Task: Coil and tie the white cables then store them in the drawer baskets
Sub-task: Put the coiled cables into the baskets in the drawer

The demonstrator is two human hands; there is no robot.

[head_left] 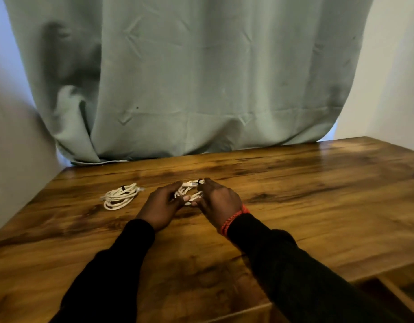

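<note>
A coiled white cable [189, 191] sits on the wooden table [318, 187] between my two hands. My left hand [161, 206] grips its left side with fingers curled over the loops. My right hand [218, 201] holds its right side, pinching near a small black tie at the top of the coil. A second white cable [120, 195], coiled and bound with a black tie, lies on the table to the left of my left hand, apart from it.
A grey-green curtain [189, 78] hangs behind the table's far edge. At the lower right an open drawer [392, 297] shows below the table's front edge, its inside mostly hidden by my right sleeve.
</note>
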